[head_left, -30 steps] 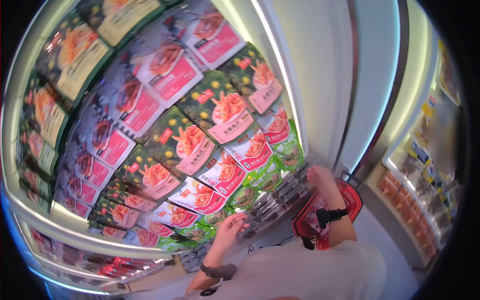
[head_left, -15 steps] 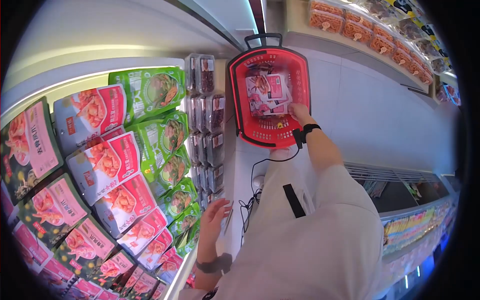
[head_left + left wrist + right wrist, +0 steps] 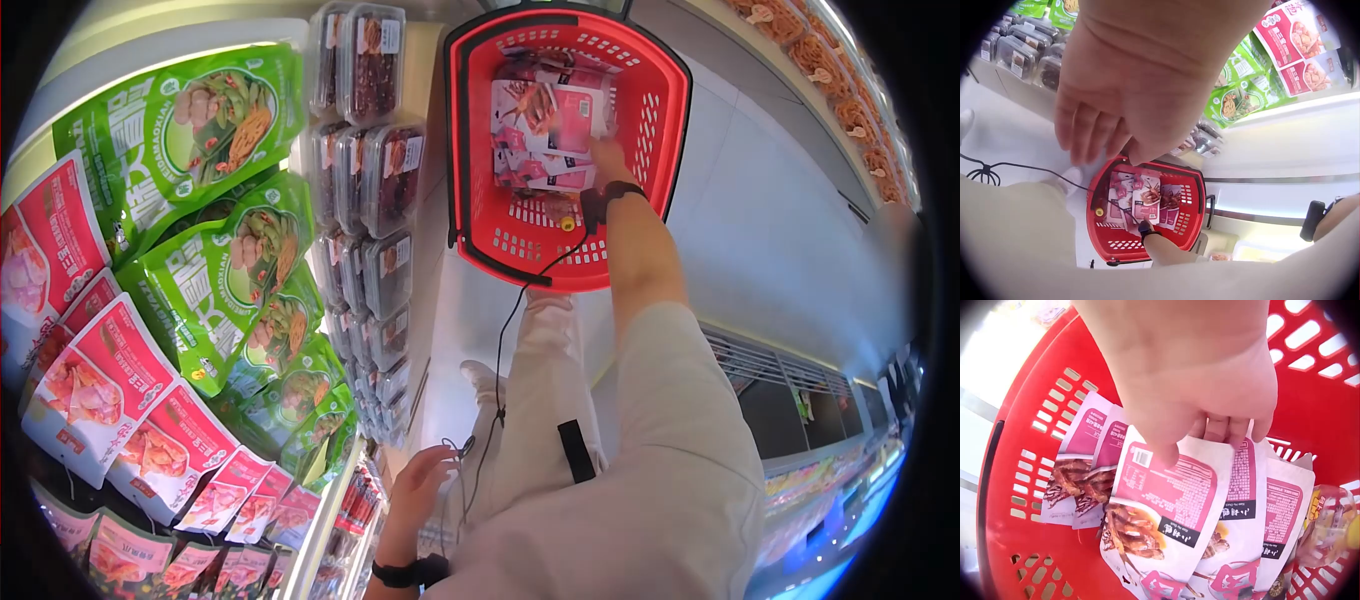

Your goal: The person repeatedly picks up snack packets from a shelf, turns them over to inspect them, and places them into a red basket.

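The right hand [image 3: 1194,394] pinches the top edge of a pink-and-white food packet [image 3: 1166,512] inside the red basket [image 3: 1029,337]. More such packets lie beneath and beside it. In the head view the same hand [image 3: 610,165] is at the right side of the packets [image 3: 545,120], within the basket [image 3: 630,240]. The left hand [image 3: 415,490] hangs beside the shelf, holding nothing; in the left wrist view this hand [image 3: 1129,87] has relaxed, slightly bent fingers above the basket [image 3: 1100,240].
Green pouches [image 3: 200,130] and pink-white pouches [image 3: 95,390] fill the shelf at left, with clear plastic boxes [image 3: 390,180] along its edge. A plastic bottle [image 3: 1329,531] lies in the basket. A black cable [image 3: 500,370] hangs by the legs. Snack boxes [image 3: 850,110] stand at upper right.
The view has turned from the shelf down to the basket, now seen closer. The right hand has gone from above the basket into it, at the packets. The left hand stays low and empty.
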The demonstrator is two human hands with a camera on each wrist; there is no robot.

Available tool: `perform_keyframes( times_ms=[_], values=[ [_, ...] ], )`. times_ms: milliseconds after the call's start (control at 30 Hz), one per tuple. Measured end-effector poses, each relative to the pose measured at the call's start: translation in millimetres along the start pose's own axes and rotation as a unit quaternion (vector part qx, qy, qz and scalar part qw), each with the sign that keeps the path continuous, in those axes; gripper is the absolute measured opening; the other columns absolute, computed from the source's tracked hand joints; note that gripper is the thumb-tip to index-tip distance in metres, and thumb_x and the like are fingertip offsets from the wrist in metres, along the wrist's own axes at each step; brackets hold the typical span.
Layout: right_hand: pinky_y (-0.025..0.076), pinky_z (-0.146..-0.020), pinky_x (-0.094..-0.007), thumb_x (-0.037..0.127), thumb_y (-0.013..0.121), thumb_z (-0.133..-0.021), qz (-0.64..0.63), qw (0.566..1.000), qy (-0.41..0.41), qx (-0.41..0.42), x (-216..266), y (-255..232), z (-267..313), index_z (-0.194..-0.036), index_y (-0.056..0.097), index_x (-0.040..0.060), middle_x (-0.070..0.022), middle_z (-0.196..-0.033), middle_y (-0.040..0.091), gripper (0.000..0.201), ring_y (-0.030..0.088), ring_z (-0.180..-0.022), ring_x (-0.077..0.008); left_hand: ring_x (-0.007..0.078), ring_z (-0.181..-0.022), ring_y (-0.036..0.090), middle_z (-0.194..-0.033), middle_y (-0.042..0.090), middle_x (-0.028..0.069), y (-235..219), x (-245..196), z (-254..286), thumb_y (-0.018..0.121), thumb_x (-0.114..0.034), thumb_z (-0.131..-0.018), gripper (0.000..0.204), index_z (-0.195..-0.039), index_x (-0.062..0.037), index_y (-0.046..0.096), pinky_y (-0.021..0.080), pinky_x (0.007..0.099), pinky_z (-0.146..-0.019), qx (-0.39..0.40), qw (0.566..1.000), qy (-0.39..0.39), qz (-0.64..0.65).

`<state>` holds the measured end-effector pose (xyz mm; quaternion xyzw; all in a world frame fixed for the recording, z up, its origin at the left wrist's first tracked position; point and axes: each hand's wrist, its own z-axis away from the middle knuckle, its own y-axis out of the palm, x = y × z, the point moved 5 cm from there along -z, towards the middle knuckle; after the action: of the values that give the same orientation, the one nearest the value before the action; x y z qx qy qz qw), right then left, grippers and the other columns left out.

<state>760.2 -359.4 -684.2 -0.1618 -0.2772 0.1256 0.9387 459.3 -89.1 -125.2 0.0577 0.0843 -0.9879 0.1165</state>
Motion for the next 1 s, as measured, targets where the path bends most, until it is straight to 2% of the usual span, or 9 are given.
perform_keyframes(
  times_ms=[233,367,567,700,833,900,933,967,1000],
  values=[
    [0.046,-0.062,-0.0294,0.022,0.061,-0.073,-0.183,0.982,0.009,0.046,52.1,8.7,67.3,-0.095,0.063,-0.0021,-0.0080,-0.079,0.062,0.033,0.059,-0.072,-0.0176,0.0193,-0.098,0.059,-0.111,0.059,0.0091,-8.8,3.4,10.4,0.050,-0.009,-0.090,0.028,-0.117,-0.0012,0.051,0.045,0.0286,-0.081,-0.004,0.999,0.041,-0.018],
    [0.048,-0.083,-0.0386,0.013,0.049,-0.083,-0.417,0.890,0.015,0.182,122.4,-14.6,194.0,-0.112,0.049,0.0017,-0.0097,-0.104,0.056,0.031,0.057,-0.095,-0.0240,0.0186,-0.100,0.058,-0.111,0.059,0.0092,-19.8,-6.5,38.8,0.050,-0.008,-0.090,0.028,-0.116,-0.0017,0.051,0.045,0.0283,-0.082,-0.003,0.990,0.138,-0.035],
    [0.049,-0.084,-0.0412,0.011,0.051,-0.080,-0.505,0.803,0.000,0.318,174.3,-49.6,364.4,-0.116,0.045,0.0021,-0.0143,-0.109,0.057,0.038,0.058,-0.099,-0.0303,0.0163,-0.095,0.060,-0.107,0.062,0.0088,-43.9,2.3,85.6,0.056,-0.009,-0.087,0.026,-0.112,-0.0029,0.056,0.047,0.0277,-0.081,-0.049,0.947,0.314,-0.053],
    [0.047,-0.089,-0.0403,0.003,0.051,-0.076,-0.459,0.796,-0.033,0.393,229.4,-51.3,546.3,-0.117,0.045,0.0008,-0.0109,-0.108,0.057,0.042,0.058,-0.099,-0.0265,0.0159,-0.097,0.058,-0.108,0.059,0.0079,-64.1,7.2,135.7,0.053,-0.004,-0.087,0.030,-0.117,-0.0023,0.051,0.045,0.0272,-0.083,-0.083,0.898,0.421,-0.091],
    [0.048,-0.084,-0.0375,0.003,0.049,-0.078,-0.377,0.756,-0.132,0.519,241.6,-32.0,705.6,-0.114,0.051,0.0006,-0.0117,-0.109,0.059,0.037,0.059,-0.100,-0.0253,0.0182,-0.104,0.056,-0.117,0.056,0.0081,-112.1,41.4,204.0,0.051,-0.008,-0.090,0.035,-0.124,-0.0031,0.045,0.045,0.0285,-0.084,-0.126,0.865,0.484,-0.020],
    [0.048,-0.082,-0.0380,0.002,0.053,-0.073,-0.117,0.764,-0.464,0.433,249.0,-30.0,781.4,-0.091,0.059,0.0025,-0.0134,-0.112,0.059,0.019,0.058,-0.102,-0.0260,0.0223,-0.111,0.052,-0.127,0.049,0.0116,-143.3,64.1,240.2,0.052,-0.022,-0.091,0.046,-0.131,-0.0056,0.038,0.043,0.0332,-0.090,-0.037,0.816,0.545,0.191],
    [0.048,-0.082,-0.0380,0.002,0.053,-0.073,-0.108,0.743,-0.479,0.454,257.0,-28.0,817.3,-0.091,0.059,0.0025,-0.0134,-0.112,0.059,0.019,0.058,-0.102,-0.0260,0.0223,-0.111,0.052,-0.127,0.049,0.0116,-157.3,72.8,263.7,0.052,-0.022,-0.091,0.046,-0.131,-0.0056,0.038,0.043,0.0332,-0.090,-0.060,0.800,0.560,0.206],
    [0.047,-0.083,-0.0382,0.004,0.057,-0.067,-0.004,0.573,-0.740,0.353,264.2,-40.4,875.7,-0.079,0.056,0.0034,-0.0140,-0.114,0.059,0.012,0.057,-0.103,-0.0269,0.0227,-0.113,0.050,-0.129,0.046,0.0127,-162.7,81.1,295.8,0.053,-0.024,-0.090,0.052,-0.134,-0.0052,0.032,0.043,0.0343,-0.091,0.047,0.731,0.615,0.292],
    [0.046,-0.083,-0.0383,0.007,0.061,-0.062,0.084,0.336,-0.915,0.209,249.5,-47.2,927.0,-0.068,0.053,0.0043,-0.0146,-0.115,0.058,0.010,0.057,-0.104,-0.0279,0.0231,-0.116,0.048,-0.132,0.043,0.0138,-168.8,94.9,320.7,0.054,-0.027,-0.090,0.059,-0.138,-0.0049,0.027,0.042,0.0353,-0.092,0.152,0.642,0.657,0.365]
  ],
)
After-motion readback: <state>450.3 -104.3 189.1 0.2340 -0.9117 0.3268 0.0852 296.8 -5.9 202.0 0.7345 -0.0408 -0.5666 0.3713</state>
